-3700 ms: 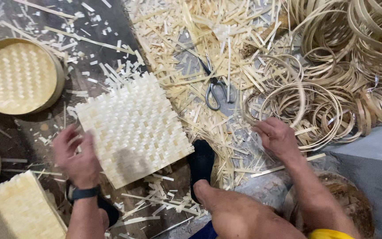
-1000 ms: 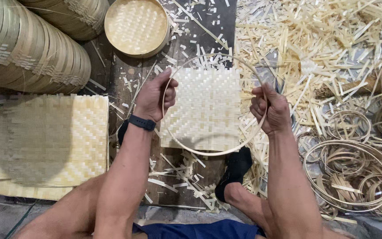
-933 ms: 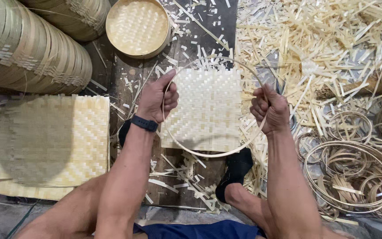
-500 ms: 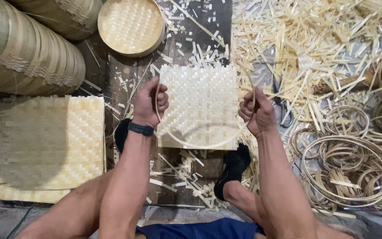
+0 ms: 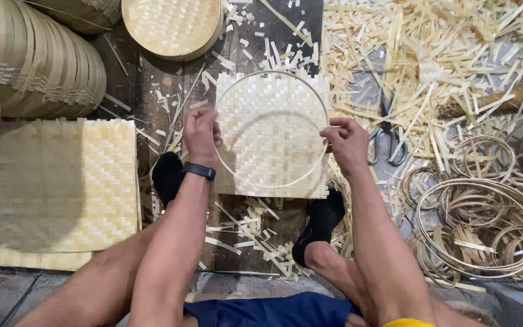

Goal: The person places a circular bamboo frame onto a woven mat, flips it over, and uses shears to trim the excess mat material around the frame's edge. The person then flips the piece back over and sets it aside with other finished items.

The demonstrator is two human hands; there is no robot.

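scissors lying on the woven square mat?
No, the scissors lie among bamboo strips right of the square mat, beyond the right hand.

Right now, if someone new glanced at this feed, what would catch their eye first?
First, the thin bamboo hoop at centre, gripped by the left hand and the right hand over a square woven mat. Next, the heap of pale bamboo strips filling the upper right, with scissors lying in it. Coiled rings pile up at lower right.
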